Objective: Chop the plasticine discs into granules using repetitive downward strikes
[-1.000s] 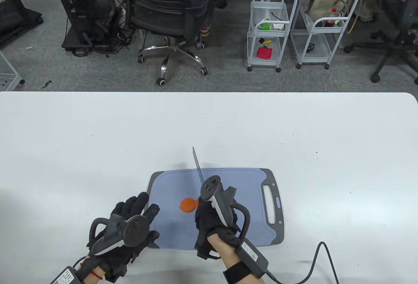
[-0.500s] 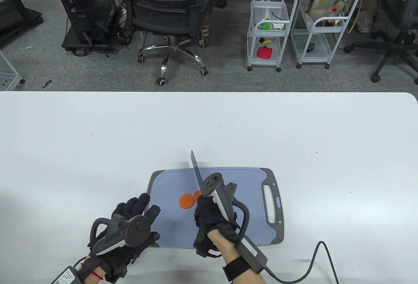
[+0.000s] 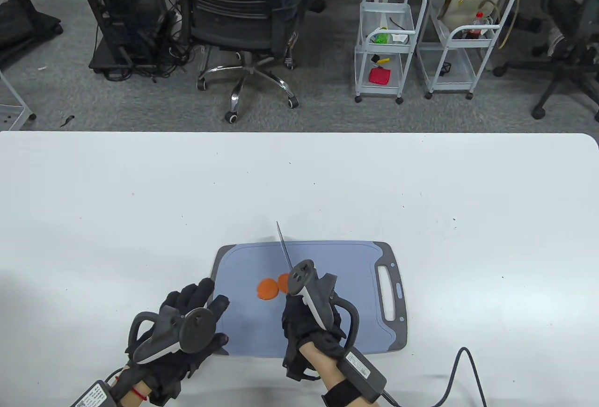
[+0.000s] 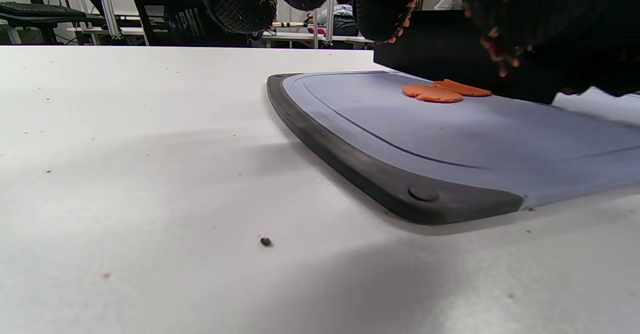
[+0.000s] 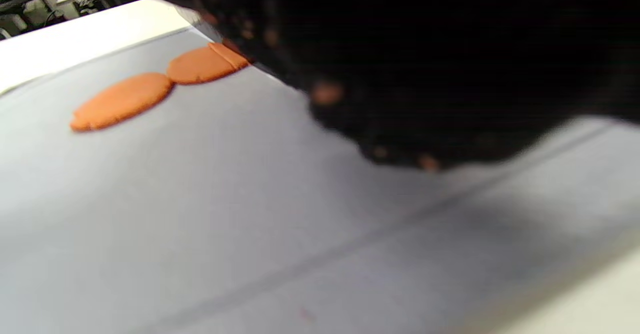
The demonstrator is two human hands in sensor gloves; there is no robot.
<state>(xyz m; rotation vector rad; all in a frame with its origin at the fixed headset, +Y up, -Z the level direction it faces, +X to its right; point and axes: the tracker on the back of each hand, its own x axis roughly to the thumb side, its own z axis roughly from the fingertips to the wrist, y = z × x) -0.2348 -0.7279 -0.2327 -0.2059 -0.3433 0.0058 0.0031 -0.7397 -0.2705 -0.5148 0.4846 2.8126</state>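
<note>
The knife (image 3: 283,248) is gripped by the right hand (image 3: 306,320), apparently; strikes should be kept vertical over the discs (image 3: 267,289), the spread left hand (image 3: 187,318) kept clear.

My right hand (image 3: 306,320) and tracker hide the knife handle from me. The second disc (image 3: 283,281) is half covered, and the right wrist view is blurred.

Bright, even room light; soft shadows.
The table view is sharp on the white counter (image 3: 299,182); the right wrist view is blurred and half black.
</note>
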